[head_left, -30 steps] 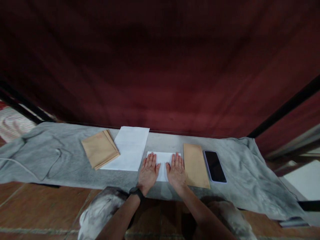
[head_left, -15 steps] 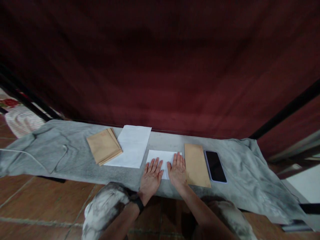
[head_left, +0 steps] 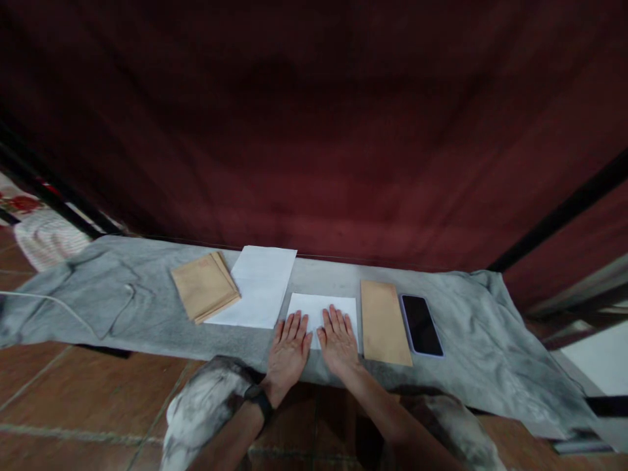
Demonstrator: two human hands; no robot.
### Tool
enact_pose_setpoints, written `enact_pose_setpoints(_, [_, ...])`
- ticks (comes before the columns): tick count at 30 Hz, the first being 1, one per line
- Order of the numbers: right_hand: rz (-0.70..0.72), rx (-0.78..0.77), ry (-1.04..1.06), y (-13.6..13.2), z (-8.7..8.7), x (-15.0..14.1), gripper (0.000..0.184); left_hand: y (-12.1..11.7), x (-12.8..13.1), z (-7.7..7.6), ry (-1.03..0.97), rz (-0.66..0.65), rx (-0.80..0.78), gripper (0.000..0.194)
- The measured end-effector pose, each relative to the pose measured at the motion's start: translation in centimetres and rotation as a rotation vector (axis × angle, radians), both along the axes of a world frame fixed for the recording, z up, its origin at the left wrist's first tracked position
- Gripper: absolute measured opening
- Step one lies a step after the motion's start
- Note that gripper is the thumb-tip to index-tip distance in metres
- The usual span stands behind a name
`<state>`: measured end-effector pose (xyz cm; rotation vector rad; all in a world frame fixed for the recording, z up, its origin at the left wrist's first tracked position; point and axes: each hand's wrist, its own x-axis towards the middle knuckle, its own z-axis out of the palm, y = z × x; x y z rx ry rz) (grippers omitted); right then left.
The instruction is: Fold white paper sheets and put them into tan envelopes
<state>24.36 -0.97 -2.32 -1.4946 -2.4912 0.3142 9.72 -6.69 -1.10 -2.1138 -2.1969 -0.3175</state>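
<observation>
the white paper is covered partly by the left fingers and right fingers, all extended flat, nothing gripped; by uneven pressure, it could be skewed towards the brown envelope beside the right fingers.

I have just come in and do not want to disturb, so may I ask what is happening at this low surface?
A person has the left hand and right hand flat on a small white paper, fingers pointing away. To its right lie a brown envelope, then a smartphone. To its left, a stack of brown envelopes partly covers larger white paper. Everything rests on a gray cloth.
</observation>
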Motion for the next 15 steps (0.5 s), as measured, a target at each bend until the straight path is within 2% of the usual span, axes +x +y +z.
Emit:
enact_pose_setpoints(7, [0.001, -0.007, -0.008, 0.0, 0.5, 0.1, 0.053, 3.3, 1.9, 0.8, -0.078, -0.083, -0.079, 0.050])
enact_pose_setpoints(11, [-0.021, 0.010, 0.018, 0.0, 0.5, 0.1, 0.052, 4.6, 0.8, 0.6, -0.096, -0.063, -0.079, 0.051])
enact_pose_setpoints(15, [-0.074, 0.034, 0.028, -0.2, 0.3, 0.0, 0.052, 4.4, -0.3, 0.1, -0.107, 0.016, -0.033, 0.054])
